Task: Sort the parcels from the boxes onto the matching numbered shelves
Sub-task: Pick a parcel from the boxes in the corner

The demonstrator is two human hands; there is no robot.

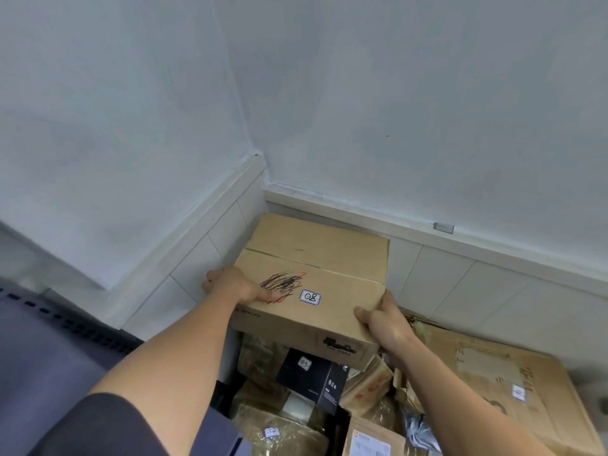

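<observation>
While left grip (237, 286) and right grip (383, 320) clamp opposite near corners of the cardboard parcel (316, 268), it sits between them, over the parcel pile (296, 419) below. Label (310, 297) reads 08. Step: pick-up. Next, likely carry to matching shelf, not in view.

Soft, even, cool indoor light with faint shadows and no glare; wide-angle bending curves the frame edges, and detail looks slightly soft throughout.

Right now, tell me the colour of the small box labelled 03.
The small box is black with white print; head view.
</observation>
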